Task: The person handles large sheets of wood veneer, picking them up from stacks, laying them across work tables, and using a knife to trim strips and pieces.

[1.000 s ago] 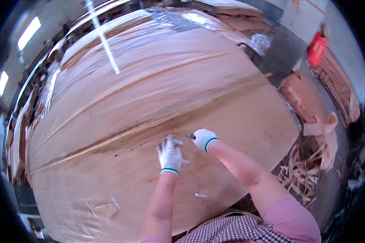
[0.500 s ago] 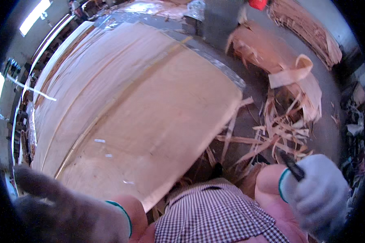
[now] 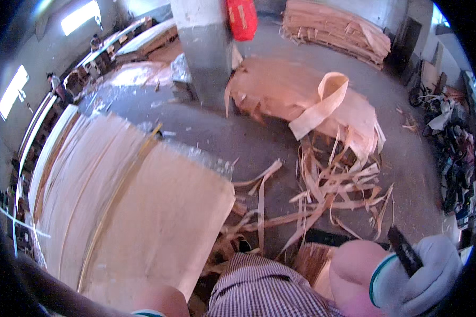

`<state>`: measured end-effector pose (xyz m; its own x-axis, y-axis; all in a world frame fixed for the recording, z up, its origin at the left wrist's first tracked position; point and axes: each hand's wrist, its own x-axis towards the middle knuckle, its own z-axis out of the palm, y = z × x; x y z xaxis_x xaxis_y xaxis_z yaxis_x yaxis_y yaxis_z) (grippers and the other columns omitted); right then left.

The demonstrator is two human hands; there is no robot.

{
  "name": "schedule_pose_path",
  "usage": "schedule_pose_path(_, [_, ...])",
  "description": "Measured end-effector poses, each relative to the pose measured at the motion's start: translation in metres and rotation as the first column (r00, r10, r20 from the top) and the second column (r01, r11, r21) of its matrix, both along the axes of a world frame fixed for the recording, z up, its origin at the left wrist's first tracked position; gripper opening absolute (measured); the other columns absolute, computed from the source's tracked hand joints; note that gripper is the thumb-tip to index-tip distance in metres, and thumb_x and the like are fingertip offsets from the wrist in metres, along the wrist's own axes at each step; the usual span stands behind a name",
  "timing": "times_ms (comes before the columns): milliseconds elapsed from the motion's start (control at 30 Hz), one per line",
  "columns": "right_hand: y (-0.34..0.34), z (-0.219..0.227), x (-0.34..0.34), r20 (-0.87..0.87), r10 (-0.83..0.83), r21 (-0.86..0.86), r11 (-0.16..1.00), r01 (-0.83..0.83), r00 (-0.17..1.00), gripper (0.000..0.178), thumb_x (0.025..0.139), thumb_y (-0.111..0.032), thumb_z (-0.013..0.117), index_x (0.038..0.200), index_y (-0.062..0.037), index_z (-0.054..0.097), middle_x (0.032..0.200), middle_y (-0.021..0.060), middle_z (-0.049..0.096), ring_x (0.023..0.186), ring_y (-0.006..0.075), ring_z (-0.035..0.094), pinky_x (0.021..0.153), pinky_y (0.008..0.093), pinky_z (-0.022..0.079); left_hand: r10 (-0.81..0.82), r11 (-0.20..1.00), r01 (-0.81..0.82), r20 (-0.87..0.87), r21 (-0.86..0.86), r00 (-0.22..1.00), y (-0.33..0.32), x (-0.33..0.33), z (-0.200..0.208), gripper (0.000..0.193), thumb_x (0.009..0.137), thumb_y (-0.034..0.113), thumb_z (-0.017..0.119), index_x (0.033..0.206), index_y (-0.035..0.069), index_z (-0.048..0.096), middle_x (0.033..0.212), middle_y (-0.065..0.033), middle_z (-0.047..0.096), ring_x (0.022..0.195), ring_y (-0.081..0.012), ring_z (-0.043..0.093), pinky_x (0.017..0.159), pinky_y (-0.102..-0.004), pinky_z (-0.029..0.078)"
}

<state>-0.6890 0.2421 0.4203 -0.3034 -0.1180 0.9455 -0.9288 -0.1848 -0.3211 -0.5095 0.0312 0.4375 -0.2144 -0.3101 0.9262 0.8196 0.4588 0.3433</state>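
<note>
The right hand (image 3: pixel 420 277), in a white knitted glove with a teal cuff, sits at the lower right edge of the view, its fingers curled closed around a dark, narrow blade-like tool (image 3: pixel 404 251) that sticks up from the fist. The left hand itself is out of view; only a bare forearm with a teal cuff edge (image 3: pixel 148 313) shows at the bottom edge, so its grip cannot be told. That forearm lies over the near edge of a large pale sheet of thin wood veneer (image 3: pixel 143 222), which tops a broad stack filling the left half of the view. Right of the sheet, loose curled veneer strips (image 3: pixel 322 195) lie scattered on the grey concrete floor (image 3: pixel 248 137). Beyond them rests a heap of crumpled veneer (image 3: pixel 307 100). A red cylindrical canister (image 3: pixel 241 18) hangs on a grey square pillar (image 3: pixel 203 50) at the top centre. A flat stack of veneer sheets (image 3: pixel 336 26) lies at the upper right.
</note>
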Motion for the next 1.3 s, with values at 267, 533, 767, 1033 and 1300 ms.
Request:
schedule_pose_path(267, [-0.028,-0.001,-0.095,-0.020,-0.116,0.030,0.993,0.116,0.993,0.007,0.088,-0.013,0.054,0.085,-0.0063,0.057,0.070,0.0015,0.052,0.059,0.0106,0.048,0.056,0.0238,0.041,-0.109,0.993,0.108,0.021,0.051,0.994,-0.054,-0.112,-0.018,0.034,0.087,0.026,0.048,0.113,0.006,0.058,0.122,-0.0129,0.051,0.109,-0.0225,0.054,0.100,-0.0369,0.039])
schedule_pose_path(533, [-0.079,0.022,-0.180,-0.071,-0.109,-0.005,0.994,0.109,0.991,0.009,0.088,-0.015,0.053,0.084,-0.0069,0.054,0.068,0.0016,0.050,0.056,0.0105,0.046,0.055,0.0236,0.039,-0.096,0.995,0.097,-0.085,0.008,0.992,-0.100,-0.199,-0.001,0.031,0.086,0.021,0.049,0.111,0.005,0.058,0.120,-0.0139,0.052,0.108,-0.0236,0.055,0.098,-0.0382,0.041])
schedule_pose_path(767, [-0.130,0.019,-0.284,-0.039,-0.014,-0.042,0.999,0.013,0.999,0.012,0.089,-0.017,0.052,0.082,-0.0075,0.052,0.066,0.0017,0.048,0.054,0.0105,0.044,0.053,0.0235,0.038,-0.008,1.000,0.008,-0.041,-0.013,0.999,-0.130,-0.281,-0.001,0.029,0.085,0.016,0.050,0.109,0.004,0.058,0.118,-0.0147,0.054,0.107,-0.0246,0.056,0.097,-0.0394,0.043])
schedule_pose_path(1033, [-0.202,0.015,-0.429,-0.053,0.187,-0.104,0.976,-0.192,0.981,0.014,0.090,-0.019,0.050,0.081,-0.0082,0.050,0.063,0.0018,0.047,0.051,0.0105,0.043,0.052,0.0233,0.037,0.197,0.979,-0.199,-0.046,-0.045,0.979,-0.153,-0.396,-0.006,0.027,0.083,0.012,0.050,0.108,0.002,0.058,0.116,-0.0157,0.055,0.106,-0.0258,0.057,0.094,-0.0407,0.045])
schedule_pose_path(1300, [-0.279,0.014,-0.515,-0.048,0.459,-0.134,0.877,-0.461,0.887,0.017,0.091,-0.022,0.049,0.079,-0.0088,0.047,0.061,0.0019,0.045,0.048,0.0105,0.041,0.051,0.0231,0.035,0.495,0.861,-0.502,-0.086,-0.082,0.864,-0.166,-0.452,-0.001,0.025,0.082,0.007,0.051,0.106,0.001,0.058,0.114,-0.0167,0.057,0.105,-0.0269,0.058,0.092,-0.0421,0.047])
